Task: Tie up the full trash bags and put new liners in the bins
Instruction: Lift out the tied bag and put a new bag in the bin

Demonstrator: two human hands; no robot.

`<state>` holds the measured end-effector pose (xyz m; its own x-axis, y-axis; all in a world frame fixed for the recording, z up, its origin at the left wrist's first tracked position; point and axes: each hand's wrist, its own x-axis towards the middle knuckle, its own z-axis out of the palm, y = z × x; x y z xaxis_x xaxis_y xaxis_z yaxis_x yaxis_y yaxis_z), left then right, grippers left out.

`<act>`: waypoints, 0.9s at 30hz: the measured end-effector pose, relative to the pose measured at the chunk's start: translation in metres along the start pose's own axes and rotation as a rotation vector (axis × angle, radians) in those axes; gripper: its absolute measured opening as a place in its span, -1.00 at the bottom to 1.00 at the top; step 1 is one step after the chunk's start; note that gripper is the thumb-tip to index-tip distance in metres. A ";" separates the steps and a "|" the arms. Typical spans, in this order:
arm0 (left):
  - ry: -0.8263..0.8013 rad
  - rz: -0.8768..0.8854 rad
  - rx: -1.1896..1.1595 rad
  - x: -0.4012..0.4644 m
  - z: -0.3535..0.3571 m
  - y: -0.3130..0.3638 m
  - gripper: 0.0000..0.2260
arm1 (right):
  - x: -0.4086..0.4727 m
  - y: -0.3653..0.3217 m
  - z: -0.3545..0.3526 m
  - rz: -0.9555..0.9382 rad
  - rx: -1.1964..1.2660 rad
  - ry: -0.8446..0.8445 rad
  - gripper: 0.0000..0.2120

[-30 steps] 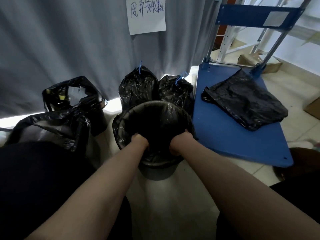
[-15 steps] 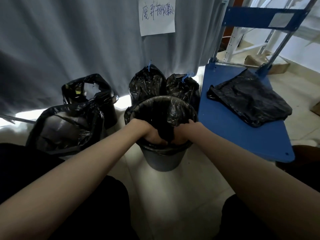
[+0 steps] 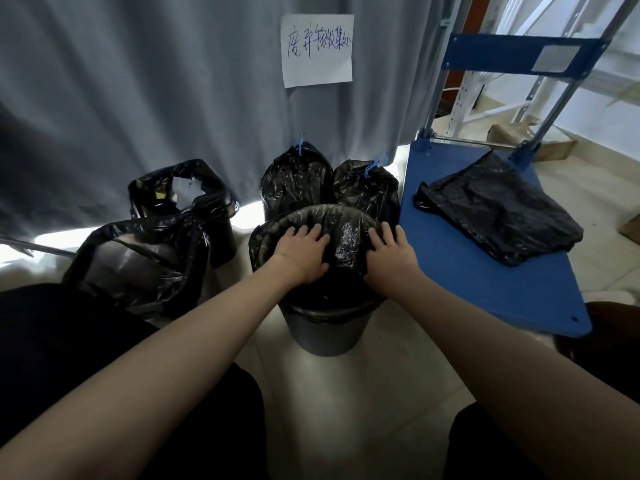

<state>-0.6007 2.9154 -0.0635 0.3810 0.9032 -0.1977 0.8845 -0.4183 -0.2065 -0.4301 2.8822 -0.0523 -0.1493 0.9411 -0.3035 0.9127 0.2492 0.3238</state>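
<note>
A dark grey bin (image 3: 325, 330) stands on the floor in front of me, with a black liner (image 3: 346, 233) draped over its rim and bulging up inside. My left hand (image 3: 301, 251) and my right hand (image 3: 391, 252) lie flat on the liner with fingers spread, pressing it into the bin. Two tied black trash bags (image 3: 298, 178) (image 3: 367, 188) with blue ties stand right behind the bin. To the left are two more bins with open black bags (image 3: 145, 261) (image 3: 180, 195).
A blue platform cart (image 3: 485, 282) stands at the right, touching distance from the bin, with folded black liners (image 3: 495, 209) on its deck. A grey curtain (image 3: 138, 98) with a paper sign (image 3: 317, 50) hangs behind. Cardboard boxes (image 3: 554, 150) and white shelving stand at the far right.
Both hands have let go of the liner's near edge, moved forward and opened flat on top of the liner. The view has shifted slightly, bins now appearing further right.
</note>
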 end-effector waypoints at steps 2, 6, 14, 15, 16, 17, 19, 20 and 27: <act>0.026 0.032 -0.041 0.010 0.004 0.013 -0.43 | 0.003 -0.001 0.003 0.008 0.050 0.011 -0.55; 0.079 0.071 -0.242 0.033 0.009 0.042 -0.59 | 0.008 0.000 0.000 0.004 0.266 0.166 -0.71; -0.354 0.208 -0.243 0.056 0.024 0.065 -0.38 | 0.004 0.019 0.012 0.024 0.471 0.313 -0.67; -0.298 0.190 -0.247 0.055 0.019 0.063 -0.48 | 0.004 0.019 0.013 0.026 0.477 0.324 -0.66; -0.181 0.160 -0.264 0.053 0.011 0.059 -0.59 | 0.004 0.019 0.013 0.034 0.484 0.334 -0.65; -0.028 0.117 -0.290 0.050 0.003 0.055 -0.68 | 0.004 0.020 0.013 0.049 0.494 0.340 -0.66; 0.233 0.026 -0.348 0.044 -0.013 0.040 -0.78 | 0.004 0.020 0.012 0.087 0.517 0.342 -0.67; 0.320 -0.022 -0.369 0.041 -0.020 0.029 -0.80 | 0.004 0.020 0.011 0.103 0.526 0.337 -0.66; 0.390 -0.393 -0.283 0.003 -0.014 -0.041 -0.68 | 0.002 0.015 0.008 0.135 0.513 0.296 -0.56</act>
<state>-0.6321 2.9363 -0.0424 0.0357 0.9755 0.2171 0.9953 -0.0542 0.0803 -0.4134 2.8864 -0.0556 -0.0518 0.9986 -0.0044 0.9868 0.0505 -0.1540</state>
